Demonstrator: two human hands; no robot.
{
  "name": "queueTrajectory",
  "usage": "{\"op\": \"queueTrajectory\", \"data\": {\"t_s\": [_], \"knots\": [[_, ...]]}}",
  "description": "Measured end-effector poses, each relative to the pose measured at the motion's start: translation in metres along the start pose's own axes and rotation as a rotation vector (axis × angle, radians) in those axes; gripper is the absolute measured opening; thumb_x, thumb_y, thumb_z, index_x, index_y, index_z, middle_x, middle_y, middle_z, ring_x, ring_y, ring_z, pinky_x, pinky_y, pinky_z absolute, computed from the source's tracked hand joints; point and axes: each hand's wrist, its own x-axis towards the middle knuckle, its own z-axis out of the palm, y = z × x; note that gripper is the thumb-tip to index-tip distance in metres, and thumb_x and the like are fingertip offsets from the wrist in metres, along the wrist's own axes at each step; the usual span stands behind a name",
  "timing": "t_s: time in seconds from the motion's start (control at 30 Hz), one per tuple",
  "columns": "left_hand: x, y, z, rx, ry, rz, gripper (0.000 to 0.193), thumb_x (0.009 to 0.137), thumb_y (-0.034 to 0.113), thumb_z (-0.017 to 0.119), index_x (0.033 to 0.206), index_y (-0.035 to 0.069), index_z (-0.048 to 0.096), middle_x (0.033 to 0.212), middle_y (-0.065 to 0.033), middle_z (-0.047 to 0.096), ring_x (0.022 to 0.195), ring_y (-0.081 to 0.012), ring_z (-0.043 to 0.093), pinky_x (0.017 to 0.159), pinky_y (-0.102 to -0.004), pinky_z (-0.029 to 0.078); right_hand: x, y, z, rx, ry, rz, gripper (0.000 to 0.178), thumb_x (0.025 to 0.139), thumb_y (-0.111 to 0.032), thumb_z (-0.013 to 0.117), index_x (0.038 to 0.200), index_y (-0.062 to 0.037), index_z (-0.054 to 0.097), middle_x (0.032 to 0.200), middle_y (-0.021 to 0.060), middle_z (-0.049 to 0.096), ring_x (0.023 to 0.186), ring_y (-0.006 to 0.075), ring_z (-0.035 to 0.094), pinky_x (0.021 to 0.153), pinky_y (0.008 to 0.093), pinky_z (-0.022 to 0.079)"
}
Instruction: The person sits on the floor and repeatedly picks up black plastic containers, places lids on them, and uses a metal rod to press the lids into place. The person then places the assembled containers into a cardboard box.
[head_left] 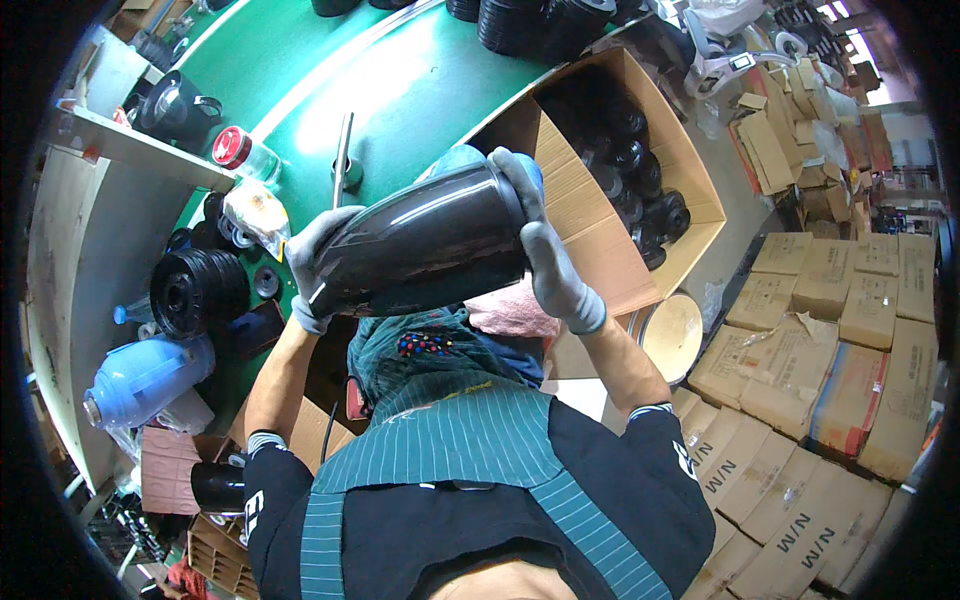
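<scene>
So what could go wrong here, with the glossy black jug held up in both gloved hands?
The black jug is held in mid-air by its ends only, left hand and right hand; its glossy surface might slip in the gloves. If dropped, it could hit the green table or the open cardboard box of black parts.

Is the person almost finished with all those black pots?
Hard to say. Both gloved hands, left hand and right hand, hold one shiny black vessel up sideways. The open cardboard box already holds many black pieces. More black parts sit stacked beside the green table.
</scene>
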Motion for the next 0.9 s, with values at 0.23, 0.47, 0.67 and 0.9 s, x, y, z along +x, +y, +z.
{"op": "queueTrajectory", "data": {"t_s": [0.23,0.47,0.67,0.9], "knots": [[-0.003,-0.004,0.016,-0.057,0.030,-0.001,0.046,0.082,0.017,0.082,0.123,-0.004,0.074,0.107,-0.0137,0.079,0.099,-0.0211,0.076,0.092,-0.0344,0.059,-0.002,-0.003,0.005,-0.153,0.051,0.051,0.077,0.113,-0.052,0.032,0.168,0.0015,0.027,0.174,0.0230,0.028,0.161,0.0365,0.029,0.132,0.0422,0.018],[-0.030,-0.014,0.021,-0.510,-0.378,-0.355,0.066,0.086,0.027,0.087,0.141,0.000,0.065,0.142,-0.0151,0.065,0.125,-0.0245,0.065,0.111,-0.0414,0.051,-0.013,-0.016,0.010,-0.271,-0.057,-0.330,0.082,0.098,-0.057,0.068,0.154,0.0009,0.054,0.160,0.0309,0.043,0.149,0.0466,0.044,0.124,0.0537,0.032],[-0.018,-0.028,0.037,-0.207,-0.273,-0.224,0.049,0.088,0.021,0.081,0.131,0.001,0.068,0.131,-0.0152,0.069,0.117,-0.0301,0.069,0.103,-0.0454,0.054,0.002,-0.002,-0.007,-0.102,-0.009,-0.134,0.071,0.102,-0.045,0.062,0.156,-0.0012,0.050,0.154,0.0249,0.050,0.145,0.0382,0.048,0.123,0.0478,0.035],[0.045,0.045,-0.012,0.466,-0.283,0.611,0.042,0.084,0.018,0.074,0.122,0.001,0.074,0.109,-0.0187,0.078,0.102,-0.0367,0.077,0.091,-0.0427,0.061,0.007,0.005,-0.014,0.468,0.059,0.900,0.068,0.117,-0.053,0.030,0.165,-0.0066,0.039,0.160,0.0186,0.052,0.150,0.0306,0.046,0.127,0.0407,0.035]]}}
